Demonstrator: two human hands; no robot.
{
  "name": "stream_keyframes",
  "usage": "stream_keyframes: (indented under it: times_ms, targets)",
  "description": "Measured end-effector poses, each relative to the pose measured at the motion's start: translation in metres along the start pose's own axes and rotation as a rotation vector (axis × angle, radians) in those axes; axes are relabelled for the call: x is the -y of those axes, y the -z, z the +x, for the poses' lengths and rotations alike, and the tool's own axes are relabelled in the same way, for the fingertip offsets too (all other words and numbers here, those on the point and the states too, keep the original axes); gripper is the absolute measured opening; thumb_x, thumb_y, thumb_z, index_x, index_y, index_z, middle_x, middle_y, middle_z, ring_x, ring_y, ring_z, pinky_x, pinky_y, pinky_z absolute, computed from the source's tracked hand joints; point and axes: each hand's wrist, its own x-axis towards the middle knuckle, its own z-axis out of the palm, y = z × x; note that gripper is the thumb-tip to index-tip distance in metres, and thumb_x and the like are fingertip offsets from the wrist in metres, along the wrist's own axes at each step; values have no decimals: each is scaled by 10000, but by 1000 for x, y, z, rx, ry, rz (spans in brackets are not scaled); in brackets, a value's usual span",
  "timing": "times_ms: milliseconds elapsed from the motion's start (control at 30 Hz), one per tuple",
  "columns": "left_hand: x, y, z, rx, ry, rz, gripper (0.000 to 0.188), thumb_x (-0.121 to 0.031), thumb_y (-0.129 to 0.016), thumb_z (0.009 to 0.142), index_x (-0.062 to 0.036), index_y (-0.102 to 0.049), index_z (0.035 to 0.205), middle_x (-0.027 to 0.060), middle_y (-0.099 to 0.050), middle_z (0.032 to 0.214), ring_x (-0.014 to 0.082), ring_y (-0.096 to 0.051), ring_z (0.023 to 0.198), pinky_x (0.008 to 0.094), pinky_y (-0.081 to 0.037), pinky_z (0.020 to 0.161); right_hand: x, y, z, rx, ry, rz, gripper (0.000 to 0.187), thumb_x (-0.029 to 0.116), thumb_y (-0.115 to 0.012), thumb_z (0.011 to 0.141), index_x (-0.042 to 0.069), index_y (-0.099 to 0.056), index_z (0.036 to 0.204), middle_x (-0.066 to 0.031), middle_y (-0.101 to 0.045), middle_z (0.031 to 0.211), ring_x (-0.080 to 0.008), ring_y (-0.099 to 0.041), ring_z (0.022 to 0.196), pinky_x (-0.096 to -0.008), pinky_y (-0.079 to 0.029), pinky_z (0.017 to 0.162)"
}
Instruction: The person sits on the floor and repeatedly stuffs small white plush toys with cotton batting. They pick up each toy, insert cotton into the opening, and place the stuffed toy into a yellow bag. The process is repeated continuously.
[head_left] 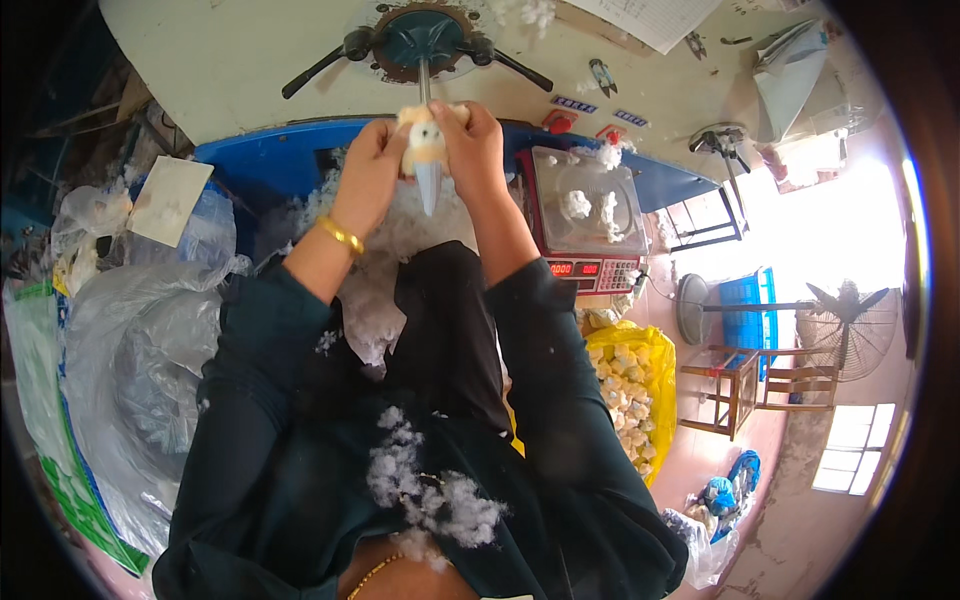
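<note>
Between both hands is a small plush toy (425, 133), cream and light orange, with a dark eye-like spot. A pale grey-blue pointed piece (428, 188) hangs from its lower end. The toy's upper end meets a thin metal tube (424, 80) that sticks out of a dark green round machine fitting (418, 42). My left hand (368, 165) grips the toy's left side, with a gold bangle on its wrist. On the other side, my right hand (473, 145) is closed on the toy near the tube. The tube's tip is hidden.
White stuffing fluff (400, 215) lies below the hands and on my clothes. A red digital scale (585, 205) stands at the right. Beyond it sits a yellow bag (655, 400) full of small plush pieces. Clear plastic bags (150, 340) lie left. Thread snips (602, 77) rest on the worktop.
</note>
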Motion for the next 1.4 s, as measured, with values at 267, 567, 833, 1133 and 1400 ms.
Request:
stream_keyframes:
  times_ms: [267,567,833,1133,1400]
  targets:
    - [-15,-22,-46,207,-474,378,611,-166,-574,939,-81,-246,1447,193,-396,1383,325,-451,1254,390,-336,1074,19,16,-30,114,45,88,208,174,-693,871,-1,-583,863,-22,-579,706,-63,-506,632,-231,-420,545]
    - [-1,-6,-46,221,-482,354,731,-149,-614,912,-99,-160,1483,160,-395,1380,267,-466,1217,373,-353,1055,11,5,-47,58,43,203,334,286,-668,887,1,-534,997,-45,-586,781,-103,-530,689,-255,-455,609]
    - [-15,-5,-58,359,-193,209,723,-69,-537,944,-153,-77,1496,130,-462,1260,162,-583,933,290,-537,700,21,-2,-53,-4,-29,274,564,499,-569,918,-9,-488,1147,-110,-564,982,-159,-547,846,-284,-465,740]
    - [0,-13,-62,325,-241,246,681,11,-543,896,-162,-181,1446,131,-528,1168,139,-605,691,260,-531,565,39,33,-66,287,72,-227,523,317,-663,853,38,-454,1244,-186,-622,1030,-311,-631,905,-361,-514,774]
    - [-9,1,-61,276,-398,339,608,-1,-555,863,-98,-312,1411,80,-402,1362,173,-549,1045,263,-502,785,40,7,-83,142,342,-456,740,325,-781,727,37,-405,1296,-228,-579,1119,-399,-580,1008,-423,-488,850]
